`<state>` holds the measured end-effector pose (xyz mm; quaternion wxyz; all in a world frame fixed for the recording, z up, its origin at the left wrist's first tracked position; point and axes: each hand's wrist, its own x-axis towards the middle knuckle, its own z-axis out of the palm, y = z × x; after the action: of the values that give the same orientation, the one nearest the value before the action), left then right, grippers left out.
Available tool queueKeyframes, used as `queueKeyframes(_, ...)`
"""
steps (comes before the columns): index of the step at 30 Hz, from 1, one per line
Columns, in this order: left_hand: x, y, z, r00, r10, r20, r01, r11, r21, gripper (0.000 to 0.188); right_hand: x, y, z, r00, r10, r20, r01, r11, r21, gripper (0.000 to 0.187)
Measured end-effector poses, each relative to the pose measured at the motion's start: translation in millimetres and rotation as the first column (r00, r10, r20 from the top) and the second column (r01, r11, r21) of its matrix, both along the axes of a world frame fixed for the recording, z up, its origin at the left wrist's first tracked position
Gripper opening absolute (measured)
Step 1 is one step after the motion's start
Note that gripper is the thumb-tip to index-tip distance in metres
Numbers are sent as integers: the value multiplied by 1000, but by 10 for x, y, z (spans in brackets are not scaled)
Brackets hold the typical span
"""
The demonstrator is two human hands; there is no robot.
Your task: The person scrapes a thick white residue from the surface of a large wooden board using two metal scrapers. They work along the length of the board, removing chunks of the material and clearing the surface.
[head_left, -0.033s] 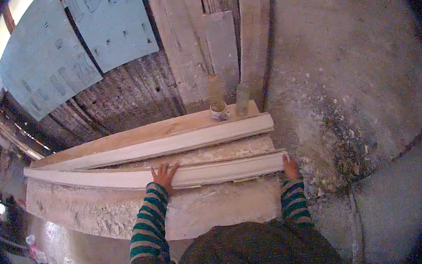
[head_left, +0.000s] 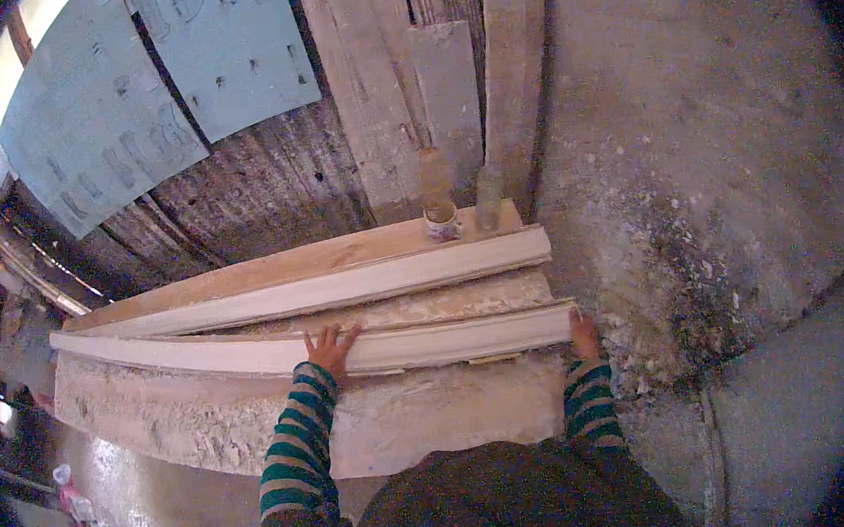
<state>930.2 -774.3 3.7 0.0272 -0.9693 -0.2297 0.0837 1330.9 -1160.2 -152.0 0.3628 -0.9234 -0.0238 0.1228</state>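
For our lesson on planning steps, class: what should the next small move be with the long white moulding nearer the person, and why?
Probably a gentle lift of the right end: the right hand is at that end of the long, white, plaster-like moulding, while the left hand lies spread near its middle and could steady it.

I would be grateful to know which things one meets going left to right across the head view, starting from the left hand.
Left hand, cup, clear container, right hand, dark patch of debris.
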Motion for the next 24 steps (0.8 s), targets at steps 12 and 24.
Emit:
queueKeyframes(12, 364, 506, 506, 998, -5, -61, -3, 992, -127, 126, 404, 344, 1172, 932, 236, 274, -230, 972, -56, 58)
queueKeyframes(24, 927, 1371, 411, 979, 119, -165, -146, 976, -161, 121, 1253, 1606, 1304, 919, 341, -197, -289, 924, 252, 43)
